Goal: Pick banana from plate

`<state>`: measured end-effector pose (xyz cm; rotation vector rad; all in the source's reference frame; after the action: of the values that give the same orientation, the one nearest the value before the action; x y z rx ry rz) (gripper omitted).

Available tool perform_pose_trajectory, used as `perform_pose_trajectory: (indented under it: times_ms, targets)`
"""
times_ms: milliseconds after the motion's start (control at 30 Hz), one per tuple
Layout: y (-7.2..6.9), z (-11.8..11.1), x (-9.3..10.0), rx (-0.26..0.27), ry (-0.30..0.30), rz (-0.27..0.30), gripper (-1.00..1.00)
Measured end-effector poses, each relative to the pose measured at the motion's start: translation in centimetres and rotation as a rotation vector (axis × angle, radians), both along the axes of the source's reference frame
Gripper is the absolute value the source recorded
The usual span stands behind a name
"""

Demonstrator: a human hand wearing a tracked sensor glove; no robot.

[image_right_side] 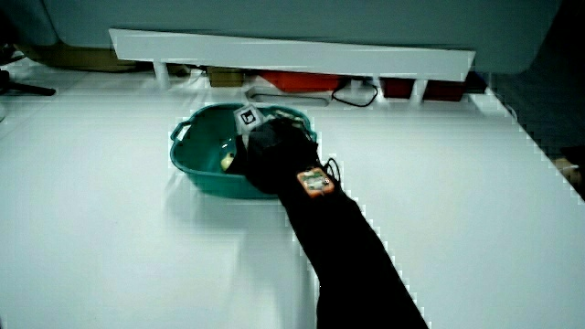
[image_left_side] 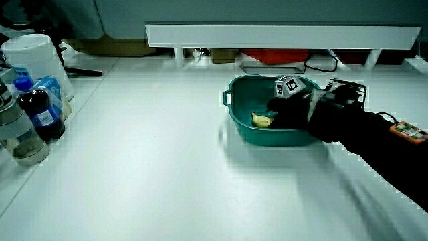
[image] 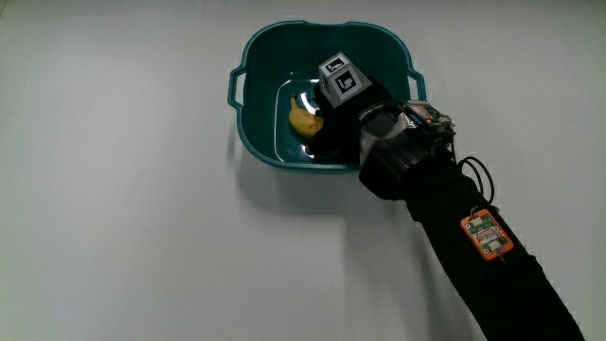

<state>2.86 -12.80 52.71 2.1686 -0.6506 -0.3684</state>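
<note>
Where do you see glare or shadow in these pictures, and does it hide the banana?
Main view: a bright curved glare on the wet-looking floor of the teal basin, beside the banana, which stays visible; the hand covers part of it. In both side views the basin casts a soft shadow on the table toward the person.

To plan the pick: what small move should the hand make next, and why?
Probably close the fingers on the banana and lift. The hand is already down inside the teal basin, right beside the banana, which lies on the basin's floor.
</note>
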Motion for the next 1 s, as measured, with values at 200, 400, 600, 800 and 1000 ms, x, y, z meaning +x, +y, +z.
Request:
perform_pose_trajectory:
  times_ms: [200,400,600,800,1000]
  targets:
    - [0.2,0.5,-0.2,0.051,0.044,-0.016,0.37]
    - [0.4,0.3,-0.6,0.077,0.012,-0.038,0.68]
    - [0.6,-0.1,-1.0,0.097,-0.030,-0.056,1.00]
    - [0.7,-0.2,-1.0,0.079,-0.037,-0.064,1.00]
    - [0.7,-0.1,-0.9,0.074,-0.045,-0.054,1.00]
